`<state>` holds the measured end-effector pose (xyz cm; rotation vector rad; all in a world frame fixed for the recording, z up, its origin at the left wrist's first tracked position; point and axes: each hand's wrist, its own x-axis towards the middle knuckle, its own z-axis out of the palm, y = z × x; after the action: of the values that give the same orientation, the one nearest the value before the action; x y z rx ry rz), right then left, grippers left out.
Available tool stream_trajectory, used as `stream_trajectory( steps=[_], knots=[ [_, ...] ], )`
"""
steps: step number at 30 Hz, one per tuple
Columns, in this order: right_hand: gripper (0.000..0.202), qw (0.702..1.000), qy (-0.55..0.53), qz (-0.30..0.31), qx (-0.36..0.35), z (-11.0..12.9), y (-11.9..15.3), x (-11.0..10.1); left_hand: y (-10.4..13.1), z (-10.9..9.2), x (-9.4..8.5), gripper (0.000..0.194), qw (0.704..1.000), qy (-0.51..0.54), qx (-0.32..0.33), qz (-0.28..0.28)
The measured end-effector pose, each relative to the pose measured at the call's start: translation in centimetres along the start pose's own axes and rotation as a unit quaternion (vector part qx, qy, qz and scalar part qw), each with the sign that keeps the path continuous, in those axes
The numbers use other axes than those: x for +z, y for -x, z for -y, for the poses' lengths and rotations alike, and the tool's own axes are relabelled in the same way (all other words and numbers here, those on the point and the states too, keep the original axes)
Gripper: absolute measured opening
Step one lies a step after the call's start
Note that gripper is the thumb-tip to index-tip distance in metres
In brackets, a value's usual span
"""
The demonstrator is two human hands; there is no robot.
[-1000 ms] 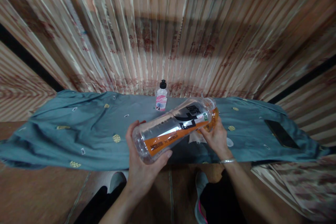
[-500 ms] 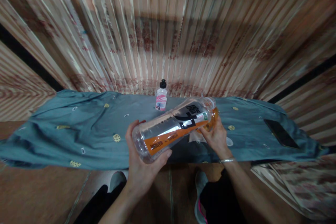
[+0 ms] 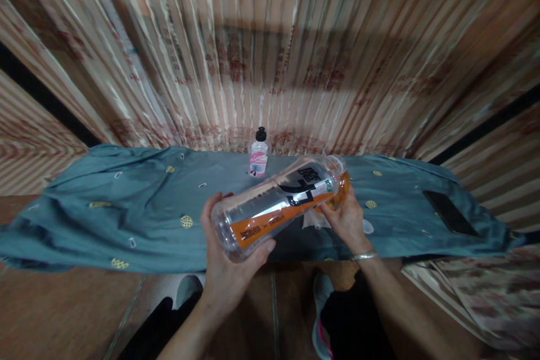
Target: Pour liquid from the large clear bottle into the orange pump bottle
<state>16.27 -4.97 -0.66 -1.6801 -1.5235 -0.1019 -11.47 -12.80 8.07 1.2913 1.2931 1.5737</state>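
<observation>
A large clear bottle [image 3: 270,211] with an orange and black label is held tilted over the cloth, its neck toward the upper right. My left hand [image 3: 232,259] wraps round its base end, thumb underneath. Beside the bottle's neck, my right hand [image 3: 346,222] is closed on an orange transparent container [image 3: 342,188], which the bottle and fingers partly hide. Beneath them lies a whitish piece of tissue or film [image 3: 314,219]. Just right of my right hand is a small clear round lid [image 3: 368,227].
A small bottle [image 3: 259,158] with a black cap and pink label stands upright at the back middle. A black phone [image 3: 449,212] lies at the right on the blue-green cloth [image 3: 143,197]. Striped curtains [image 3: 253,56] hang behind and at both sides.
</observation>
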Motion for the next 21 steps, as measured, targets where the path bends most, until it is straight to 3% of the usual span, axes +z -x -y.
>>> stream_trajectory(
  steps=[21],
  knots=[
    [0.089,1.0,-0.004,-0.004,-0.004,-0.33,0.07,0.35,-0.13,-0.14,0.03,0.095,1.0,0.003,0.001,-0.006]
  ],
)
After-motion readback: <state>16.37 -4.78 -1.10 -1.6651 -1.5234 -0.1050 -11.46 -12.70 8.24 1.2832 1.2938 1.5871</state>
